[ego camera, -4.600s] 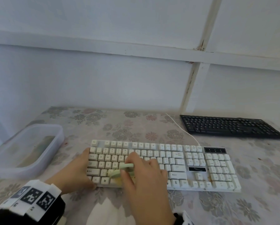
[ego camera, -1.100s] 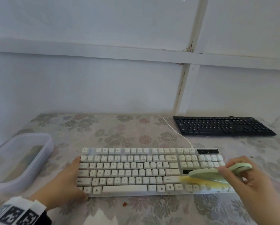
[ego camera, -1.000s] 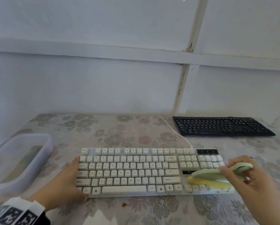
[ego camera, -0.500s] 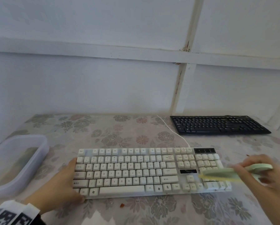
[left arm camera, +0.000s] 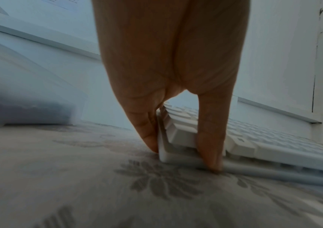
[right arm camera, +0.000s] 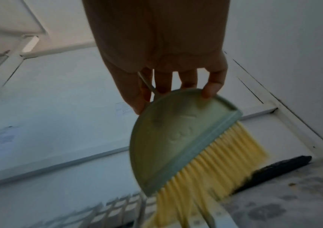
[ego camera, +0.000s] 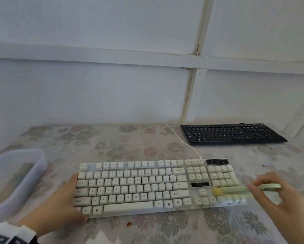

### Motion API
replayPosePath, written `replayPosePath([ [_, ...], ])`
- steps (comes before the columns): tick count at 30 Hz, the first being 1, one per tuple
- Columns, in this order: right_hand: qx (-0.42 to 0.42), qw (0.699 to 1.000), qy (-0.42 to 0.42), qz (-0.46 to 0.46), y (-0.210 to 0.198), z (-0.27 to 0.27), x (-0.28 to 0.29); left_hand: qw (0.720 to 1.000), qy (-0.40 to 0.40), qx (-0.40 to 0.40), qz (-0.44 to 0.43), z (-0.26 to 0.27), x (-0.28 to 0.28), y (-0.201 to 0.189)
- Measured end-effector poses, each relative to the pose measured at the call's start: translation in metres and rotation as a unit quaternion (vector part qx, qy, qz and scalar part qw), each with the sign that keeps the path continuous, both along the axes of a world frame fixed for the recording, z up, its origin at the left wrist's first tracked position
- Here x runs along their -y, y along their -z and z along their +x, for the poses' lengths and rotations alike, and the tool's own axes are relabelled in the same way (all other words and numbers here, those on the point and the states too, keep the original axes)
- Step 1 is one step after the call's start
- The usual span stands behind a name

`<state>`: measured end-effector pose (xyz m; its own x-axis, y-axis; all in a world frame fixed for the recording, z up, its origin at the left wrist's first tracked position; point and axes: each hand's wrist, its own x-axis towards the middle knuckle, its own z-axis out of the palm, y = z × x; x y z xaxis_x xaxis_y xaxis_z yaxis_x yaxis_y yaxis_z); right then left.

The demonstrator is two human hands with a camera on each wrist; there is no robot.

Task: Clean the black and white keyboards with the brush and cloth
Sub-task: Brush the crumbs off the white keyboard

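The white keyboard (ego camera: 147,187) lies in front of me on the flowered tablecloth. My left hand (ego camera: 72,196) braces its near left corner; in the left wrist view the thumb and a straight finger (left arm camera: 147,135) stand on either side of that corner (left arm camera: 178,138). My right hand (ego camera: 264,189) grips the handle of a pale green brush (ego camera: 235,190) with yellow bristles. The bristles (right arm camera: 205,177) touch the number pad at the keyboard's right end (right arm camera: 215,216). The black keyboard (ego camera: 232,133) sits at the back right, untouched. I see no cloth.
A translucent plastic tub (ego camera: 38,166) stands at the left edge, with something greenish and blurred inside. A white cable (ego camera: 183,141) runs from the white keyboard towards the wall. Small crumbs (ego camera: 129,224) lie in front of the keyboard. The wall is close behind.
The brush has travelled from the keyboard's left half to the number pad. In the last second it swept right past the edge, then came back slightly. The left hand stayed put.
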<state>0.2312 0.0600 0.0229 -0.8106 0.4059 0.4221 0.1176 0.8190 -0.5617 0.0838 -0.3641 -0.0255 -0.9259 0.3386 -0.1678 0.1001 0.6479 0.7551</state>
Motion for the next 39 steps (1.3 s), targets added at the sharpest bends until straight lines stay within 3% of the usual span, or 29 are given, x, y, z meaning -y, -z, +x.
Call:
replayPosePath([
  [3,-0.022,0.999,0.029,0.032,-0.009,0.004,-0.007,1.000,0.003,-0.006,-0.005,0.000,-0.002,-0.001],
  [6,-0.068,0.998,-0.009,-0.005,-0.013,0.004,0.003,1.000,0.002,-0.005,0.000,0.001,-0.003,-0.003],
  [10,-0.053,0.996,-0.043,-0.053,0.000,0.003,0.006,1.000,0.003,-0.014,0.005,0.000,-0.003,-0.002],
  [15,-0.037,0.999,0.024,0.001,0.000,0.005,-0.021,1.000,0.000,-0.019,-0.001,-0.001,-0.003,-0.001],
  [21,-0.070,0.992,0.004,-0.103,0.002,0.004,-0.018,1.000,-0.002,-0.018,0.005,-0.002,-0.003,0.000],
  [28,-0.064,0.994,0.082,-0.013,-0.001,0.012,-0.056,1.000,-0.006,-0.014,-0.005,-0.003,-0.003,0.001],
  [30,-0.069,0.995,0.070,-0.014,-0.009,0.013,-0.048,1.000,-0.003,-0.012,0.000,-0.002,-0.003,0.000],
  [33,-0.087,0.993,-0.020,-0.077,-0.025,0.013,-0.009,1.000,-0.002,-0.010,0.003,-0.001,-0.003,-0.002],
  [39,-0.018,0.972,-0.205,-0.111,-0.024,0.000,0.090,1.000,0.000,-0.011,-0.008,-0.001,-0.002,0.000],
])
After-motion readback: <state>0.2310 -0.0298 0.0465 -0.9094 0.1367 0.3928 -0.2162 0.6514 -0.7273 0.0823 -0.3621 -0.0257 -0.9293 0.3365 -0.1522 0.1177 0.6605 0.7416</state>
